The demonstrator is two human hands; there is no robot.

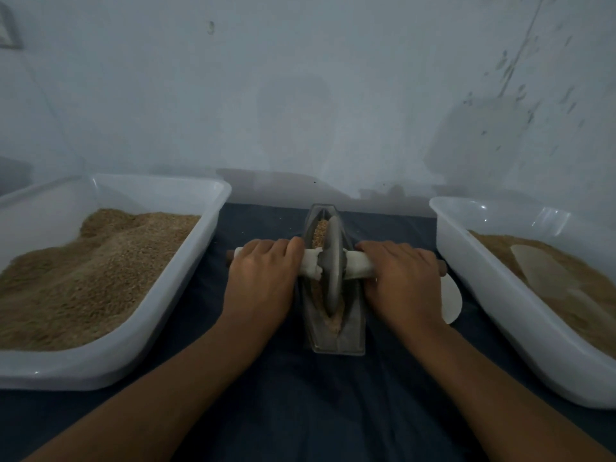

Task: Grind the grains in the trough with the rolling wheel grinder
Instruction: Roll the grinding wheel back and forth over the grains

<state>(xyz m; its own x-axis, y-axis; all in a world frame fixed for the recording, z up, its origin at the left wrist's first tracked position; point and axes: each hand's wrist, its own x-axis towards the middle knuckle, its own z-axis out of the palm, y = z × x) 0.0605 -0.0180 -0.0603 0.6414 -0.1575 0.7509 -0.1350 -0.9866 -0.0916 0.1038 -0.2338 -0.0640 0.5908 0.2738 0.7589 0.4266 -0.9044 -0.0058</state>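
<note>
While both hands, left point(263, 275) and right point(401, 278), gripped the axle point(310, 265), I judged even pressure would keep the wheel point(331, 265) in the trough point(350, 325) toward 12 o'clock.

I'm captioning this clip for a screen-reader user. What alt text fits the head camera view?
Two hands, left hand and right hand, grip the handle of a rolling wheel grinder standing in a narrow metal trough of grains on a dark cloth. White tubs of brown grain sit at left and right.
</note>
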